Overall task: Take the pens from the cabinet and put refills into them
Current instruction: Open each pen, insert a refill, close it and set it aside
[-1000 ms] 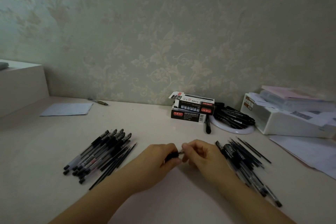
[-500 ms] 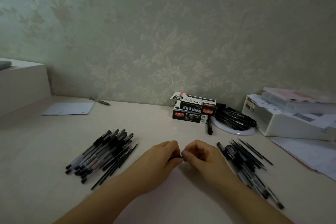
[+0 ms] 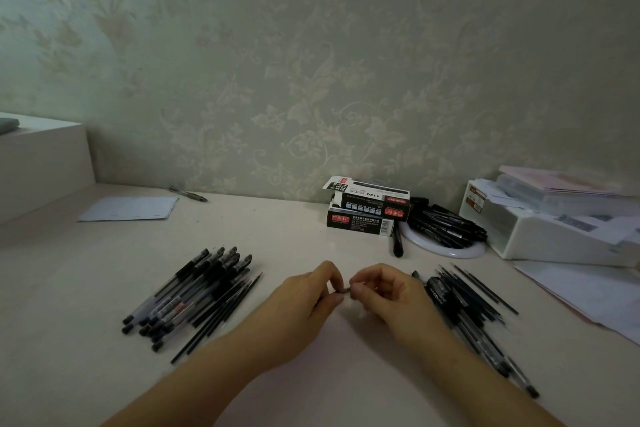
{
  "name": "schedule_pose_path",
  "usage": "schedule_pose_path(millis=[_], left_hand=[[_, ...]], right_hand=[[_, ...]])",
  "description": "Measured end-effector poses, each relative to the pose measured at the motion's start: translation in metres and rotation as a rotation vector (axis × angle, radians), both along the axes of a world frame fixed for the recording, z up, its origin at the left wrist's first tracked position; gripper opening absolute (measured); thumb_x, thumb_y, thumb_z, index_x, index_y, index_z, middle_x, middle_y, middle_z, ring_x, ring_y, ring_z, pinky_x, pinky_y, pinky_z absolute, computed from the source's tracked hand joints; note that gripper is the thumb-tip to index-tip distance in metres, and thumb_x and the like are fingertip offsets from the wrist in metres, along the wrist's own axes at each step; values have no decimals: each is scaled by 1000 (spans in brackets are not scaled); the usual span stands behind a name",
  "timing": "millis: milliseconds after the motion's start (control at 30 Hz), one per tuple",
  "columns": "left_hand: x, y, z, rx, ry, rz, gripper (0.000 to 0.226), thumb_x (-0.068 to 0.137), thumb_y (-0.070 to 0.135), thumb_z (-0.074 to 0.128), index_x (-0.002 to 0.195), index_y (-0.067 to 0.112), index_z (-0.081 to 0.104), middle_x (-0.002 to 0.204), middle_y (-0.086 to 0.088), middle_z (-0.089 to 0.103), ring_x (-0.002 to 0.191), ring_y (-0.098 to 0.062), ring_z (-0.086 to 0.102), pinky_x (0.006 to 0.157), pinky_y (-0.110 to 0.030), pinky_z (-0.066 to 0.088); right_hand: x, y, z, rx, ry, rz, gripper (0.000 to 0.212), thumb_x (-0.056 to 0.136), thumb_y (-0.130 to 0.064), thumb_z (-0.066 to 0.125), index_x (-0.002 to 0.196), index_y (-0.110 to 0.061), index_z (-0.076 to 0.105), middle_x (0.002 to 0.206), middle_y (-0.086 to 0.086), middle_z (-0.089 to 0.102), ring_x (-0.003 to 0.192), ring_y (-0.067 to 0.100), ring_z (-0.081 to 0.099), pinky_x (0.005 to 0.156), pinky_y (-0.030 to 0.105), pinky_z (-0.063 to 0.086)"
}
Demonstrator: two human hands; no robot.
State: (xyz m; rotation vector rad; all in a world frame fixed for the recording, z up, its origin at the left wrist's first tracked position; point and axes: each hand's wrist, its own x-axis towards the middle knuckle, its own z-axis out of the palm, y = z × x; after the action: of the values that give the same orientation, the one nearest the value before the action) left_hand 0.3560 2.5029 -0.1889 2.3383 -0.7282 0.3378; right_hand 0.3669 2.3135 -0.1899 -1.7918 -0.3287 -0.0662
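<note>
My left hand (image 3: 304,298) and my right hand (image 3: 384,291) meet at the middle of the desk, fingers curled round one pen (image 3: 343,290). Only a short dark piece of it shows between the fingertips; the rest is hidden in my hands. A pile of black pens and thin refills (image 3: 194,295) lies to the left of my left hand. Another pile of pens and refills (image 3: 464,305) lies to the right of my right hand. Two stacked refill boxes (image 3: 367,208) stand at the back by the wall.
A white round dish (image 3: 446,246) heaped with black pens sits right of the boxes. A white plastic organiser (image 3: 540,229) with papers stands at far right, loose sheets (image 3: 581,291) in front. A paper slip (image 3: 128,209) and a lone pen (image 3: 188,194) lie back left beside a raised white cabinet (image 3: 41,156).
My hands have drawn closer together, so less of the pen shows between them. The piles on either side have not moved.
</note>
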Motion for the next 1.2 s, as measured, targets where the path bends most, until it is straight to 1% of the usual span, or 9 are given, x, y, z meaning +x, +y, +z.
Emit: schedule_pose_path(millis=[167,333,467,667,833,933,1000,1100,1200], left_hand=[[1,2,1,-16,32,10,6,100,34,43,103,38,46,74,2,55,57,-5,46,53,-17,38],[2,5,0,3,41,64,8,99,32,44,102,39,47,77,4,56,59,-4,47,54,-20,39],[1,5,2,17,46,73,9,99,31,45,104,38,48,78,4,57,65,-7,48,60,-24,41],[-1,4,2,24,58,79,10,99,29,46,105,36,50,80,3,58,66,-6,48,60,-24,40],[-1,3,3,-1,72,88,13,99,28,46,108,36,52,84,4,60,66,-2,49,60,-16,39],[-1,3,5,-43,73,110,15,99,29,47,110,37,53,81,6,59,66,4,50,60,-10,39],[-1,0,7,-105,82,107,17,99,29,47,110,40,54,79,8,59,64,6,51,59,-8,39],[-2,-4,7,-202,105,56,24,98,27,48,110,47,55,76,9,58,53,1,49,51,-10,37],[-3,-6,7,-250,109,4,32,98,24,50,111,52,57,76,15,57,54,0,47,54,-9,36]], right_hand=[[1,-5,0,96,19,-173,9,88,-17,71,87,-26,73,80,-3,72,68,3,63,64,14,50],[-3,-3,-3,-275,-137,-153,16,86,-14,70,83,-30,70,80,-15,70,76,1,65,69,11,50],[-7,1,-6,-472,-234,-81,15,86,-15,68,86,-30,71,78,-11,67,75,1,61,68,13,48],[-6,4,-7,-538,-308,-58,16,86,-14,66,87,-27,75,79,-9,62,73,3,56,66,11,42],[-4,3,-8,-552,-295,-66,12,87,-19,69,95,-27,75,81,-9,60,72,3,55,67,11,43],[-6,4,-4,-502,-299,-130,13,87,-29,71,100,-28,73,83,-11,60,76,0,56,69,11,45],[-9,6,1,-363,-263,-178,9,87,-32,70,96,-33,72,83,-11,66,77,-1,61,71,10,47],[-13,9,9,-79,-77,-104,8,90,-29,68,90,-32,75,84,-9,75,75,1,68,68,10,51],[-17,12,11,144,107,-39,12,90,-21,67,91,-22,79,86,1,77,66,4,65,62,12,51]])
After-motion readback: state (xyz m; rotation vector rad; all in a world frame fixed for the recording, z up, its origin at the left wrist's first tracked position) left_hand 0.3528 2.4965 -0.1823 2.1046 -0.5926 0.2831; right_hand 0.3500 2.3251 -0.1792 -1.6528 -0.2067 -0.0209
